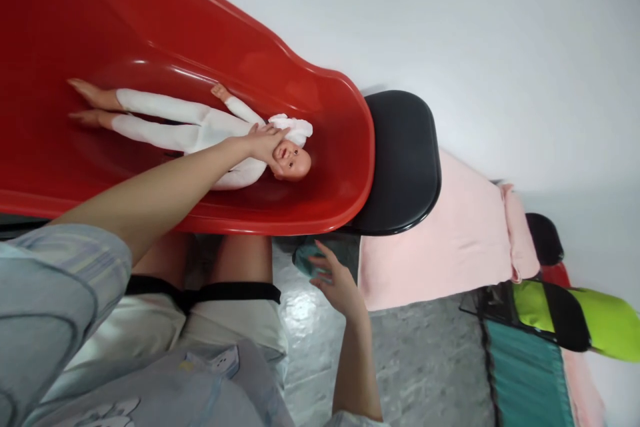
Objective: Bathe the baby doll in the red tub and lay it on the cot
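A baby doll (177,127) in a white suit lies on its back inside a red baby bathtub (200,13), with its bare feet toward the left and its head toward the rounded end. My left hand (265,145) grips the doll around its neck and jaw, thumb on one side and fingers on the other. A crumpled white cloth (295,128) sits beside the doll's head, close to my left fingertips; whether they touch it I cannot tell. Outside the tub, over the floor, my right hand (337,280) is held up with its fingers apart and nothing in them.
A black chair seat (403,163) adjoins the tub's rounded end. Beyond it lies a pink towel (440,240) with a rolled end. Farther right are a lime green chair (607,320) and teal fabric (527,373). A white wall (500,47) runs behind the tub.
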### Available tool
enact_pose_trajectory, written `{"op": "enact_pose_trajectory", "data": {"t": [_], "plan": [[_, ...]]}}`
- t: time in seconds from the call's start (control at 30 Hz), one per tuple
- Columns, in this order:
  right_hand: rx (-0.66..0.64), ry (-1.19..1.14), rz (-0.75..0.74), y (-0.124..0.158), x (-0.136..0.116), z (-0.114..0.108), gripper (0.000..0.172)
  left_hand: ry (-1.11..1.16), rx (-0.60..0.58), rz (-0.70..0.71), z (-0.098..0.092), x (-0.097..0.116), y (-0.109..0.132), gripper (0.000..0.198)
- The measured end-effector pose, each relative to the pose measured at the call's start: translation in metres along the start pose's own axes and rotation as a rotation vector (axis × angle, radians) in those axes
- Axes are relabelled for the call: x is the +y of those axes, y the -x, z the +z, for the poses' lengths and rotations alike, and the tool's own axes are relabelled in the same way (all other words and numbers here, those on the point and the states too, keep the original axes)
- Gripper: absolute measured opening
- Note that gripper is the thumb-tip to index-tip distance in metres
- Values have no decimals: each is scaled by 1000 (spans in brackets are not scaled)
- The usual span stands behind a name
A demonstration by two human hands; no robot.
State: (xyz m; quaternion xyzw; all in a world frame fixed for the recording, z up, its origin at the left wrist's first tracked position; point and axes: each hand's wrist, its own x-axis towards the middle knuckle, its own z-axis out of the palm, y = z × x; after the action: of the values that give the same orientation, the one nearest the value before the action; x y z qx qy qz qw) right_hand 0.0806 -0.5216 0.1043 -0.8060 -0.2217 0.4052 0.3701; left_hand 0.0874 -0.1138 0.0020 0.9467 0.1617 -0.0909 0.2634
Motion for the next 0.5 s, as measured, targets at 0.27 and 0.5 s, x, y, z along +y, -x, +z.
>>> {"op": "enact_pose_trajectory", "data": {"t": [0.27,0.5], "plan": [[84,60,-265,-126,-112,-12,33,117,13,25,18,-5,-10,125],[196,575,-353,-328,-141,25,35,183,46,43,19,-1,-3,103]]}}
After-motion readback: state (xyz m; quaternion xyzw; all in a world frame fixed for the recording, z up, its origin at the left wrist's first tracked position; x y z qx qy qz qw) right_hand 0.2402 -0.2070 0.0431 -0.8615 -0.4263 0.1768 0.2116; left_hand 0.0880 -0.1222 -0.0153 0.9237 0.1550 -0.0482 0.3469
